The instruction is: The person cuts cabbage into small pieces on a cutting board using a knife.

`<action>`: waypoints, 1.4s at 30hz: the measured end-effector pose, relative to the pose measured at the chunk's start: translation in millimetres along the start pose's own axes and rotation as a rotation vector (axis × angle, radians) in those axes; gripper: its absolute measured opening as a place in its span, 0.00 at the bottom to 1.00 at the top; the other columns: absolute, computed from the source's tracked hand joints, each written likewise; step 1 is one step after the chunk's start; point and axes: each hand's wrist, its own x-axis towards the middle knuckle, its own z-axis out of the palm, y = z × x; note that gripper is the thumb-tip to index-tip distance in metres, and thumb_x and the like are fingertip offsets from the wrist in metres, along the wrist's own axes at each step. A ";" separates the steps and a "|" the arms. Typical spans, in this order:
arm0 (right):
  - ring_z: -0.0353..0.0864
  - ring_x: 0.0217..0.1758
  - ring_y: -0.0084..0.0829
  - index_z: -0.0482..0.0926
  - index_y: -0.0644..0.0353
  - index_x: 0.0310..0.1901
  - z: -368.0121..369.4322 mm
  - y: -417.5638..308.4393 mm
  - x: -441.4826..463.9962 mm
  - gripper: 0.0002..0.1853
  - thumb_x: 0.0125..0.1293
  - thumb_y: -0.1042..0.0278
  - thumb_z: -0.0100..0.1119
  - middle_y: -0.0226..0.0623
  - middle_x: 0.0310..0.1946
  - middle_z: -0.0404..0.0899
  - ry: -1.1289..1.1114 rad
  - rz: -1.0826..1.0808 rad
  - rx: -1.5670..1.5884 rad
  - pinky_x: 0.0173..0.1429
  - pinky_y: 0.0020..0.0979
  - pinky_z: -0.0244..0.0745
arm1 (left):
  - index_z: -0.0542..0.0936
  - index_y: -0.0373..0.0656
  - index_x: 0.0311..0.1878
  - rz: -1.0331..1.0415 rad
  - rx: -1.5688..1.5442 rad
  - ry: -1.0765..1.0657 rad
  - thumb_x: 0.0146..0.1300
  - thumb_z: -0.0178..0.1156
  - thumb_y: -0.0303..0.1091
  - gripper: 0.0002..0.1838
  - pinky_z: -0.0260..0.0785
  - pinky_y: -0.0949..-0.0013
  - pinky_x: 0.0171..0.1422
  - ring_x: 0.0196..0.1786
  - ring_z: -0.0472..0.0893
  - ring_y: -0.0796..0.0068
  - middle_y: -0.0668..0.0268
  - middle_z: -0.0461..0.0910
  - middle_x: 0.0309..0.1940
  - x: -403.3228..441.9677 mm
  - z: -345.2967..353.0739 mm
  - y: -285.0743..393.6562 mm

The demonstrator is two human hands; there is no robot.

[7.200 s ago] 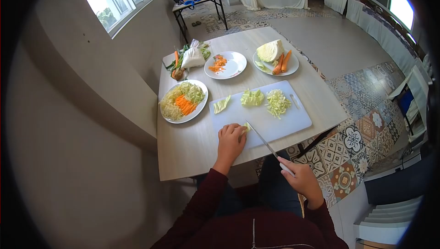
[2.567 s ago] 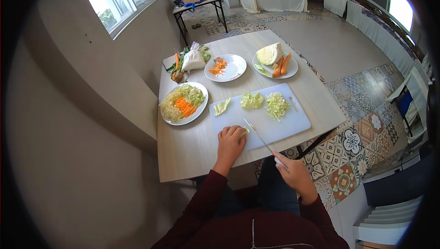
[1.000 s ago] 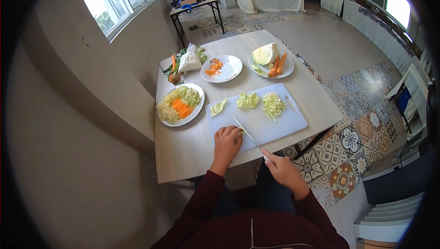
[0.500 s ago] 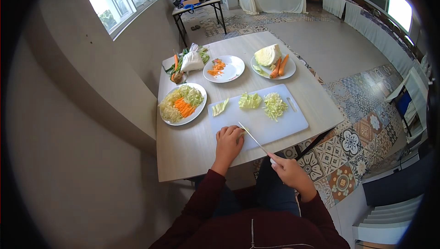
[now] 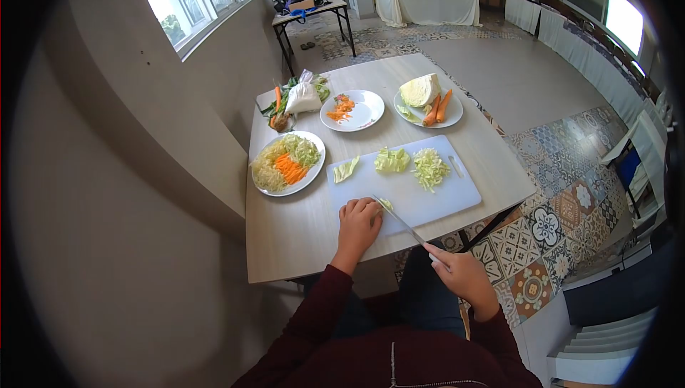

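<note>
Left hand (image 5: 359, 225) at cutting board (image 5: 435, 202)'s near-left corner, fingers bunched over cabbage piece (image 5: 386, 204); right hand (image 5: 464, 274) off near edge, fingers wrapping knife (image 5: 407, 226). Fingertips should tuck back.

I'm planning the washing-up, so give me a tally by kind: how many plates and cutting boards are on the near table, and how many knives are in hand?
Plates: 3
Cutting boards: 1
Knives in hand: 1, in the right hand
Total: 5
</note>
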 end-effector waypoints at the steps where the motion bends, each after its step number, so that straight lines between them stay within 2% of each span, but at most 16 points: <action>1: 0.84 0.34 0.53 0.78 0.37 0.66 3.1 1.4 -0.5 0.22 0.71 0.57 0.55 0.49 0.28 0.83 0.029 -0.018 -0.017 0.40 0.49 0.78 | 0.84 0.49 0.45 -0.004 -0.004 -0.001 0.58 0.65 0.30 0.11 0.62 0.55 0.63 0.56 0.76 0.62 0.70 0.82 0.50 0.0 0.3 0.1; 5: 0.84 0.33 0.52 0.78 0.38 0.66 11.6 5.7 -0.6 0.22 0.71 0.59 0.56 0.49 0.27 0.83 0.103 -0.054 -0.014 0.38 0.49 0.77 | 0.85 0.50 0.45 -0.009 -0.005 -0.001 0.58 0.65 0.30 0.11 0.62 0.55 0.63 0.56 0.76 0.62 0.70 0.82 0.50 0.6 -1.7 2.7; 17: 0.82 0.32 0.57 0.76 0.46 0.67 9.7 6.7 -1.4 0.23 0.71 0.63 0.56 0.56 0.27 0.81 0.069 -0.050 0.181 0.39 0.50 0.76 | 0.85 0.51 0.45 0.017 0.000 0.040 0.58 0.66 0.29 0.12 0.63 0.57 0.62 0.55 0.76 0.62 0.69 0.81 0.49 -0.5 1.1 -0.1; 32: 0.83 0.38 0.59 0.75 0.49 0.68 9.2 0.8 -1.1 0.24 0.72 0.64 0.55 0.58 0.34 0.83 0.024 0.003 0.219 0.43 0.49 0.77 | 0.85 0.47 0.49 -0.011 -0.002 0.010 0.60 0.66 0.31 0.13 0.62 0.57 0.62 0.55 0.76 0.62 0.69 0.83 0.48 0.2 -1.2 1.3; 38: 0.83 0.38 0.60 0.74 0.54 0.69 11.8 0.8 -2.3 0.24 0.72 0.66 0.55 0.60 0.34 0.82 0.043 0.030 0.323 0.43 0.49 0.78 | 0.84 0.47 0.47 -0.019 -0.008 0.016 0.60 0.66 0.32 0.11 0.62 0.58 0.62 0.55 0.76 0.62 0.69 0.83 0.48 0.4 -1.1 1.2; 41: 0.82 0.24 0.33 0.70 0.51 0.73 14.7 4.9 -3.0 0.26 0.74 0.67 0.53 0.41 0.20 0.78 0.032 0.008 0.287 0.35 0.35 0.78 | 0.84 0.48 0.46 -0.007 0.000 0.042 0.60 0.66 0.32 0.11 0.63 0.58 0.62 0.55 0.76 0.63 0.69 0.83 0.48 -0.2 1.7 -0.9; 42: 0.81 0.24 0.33 0.70 0.51 0.73 14.9 4.3 -3.2 0.26 0.74 0.67 0.53 0.41 0.20 0.78 0.030 0.002 0.293 0.35 0.35 0.78 | 0.84 0.48 0.46 -0.006 -0.001 0.039 0.60 0.66 0.32 0.11 0.63 0.58 0.62 0.55 0.76 0.63 0.69 0.83 0.48 0.0 1.2 -0.6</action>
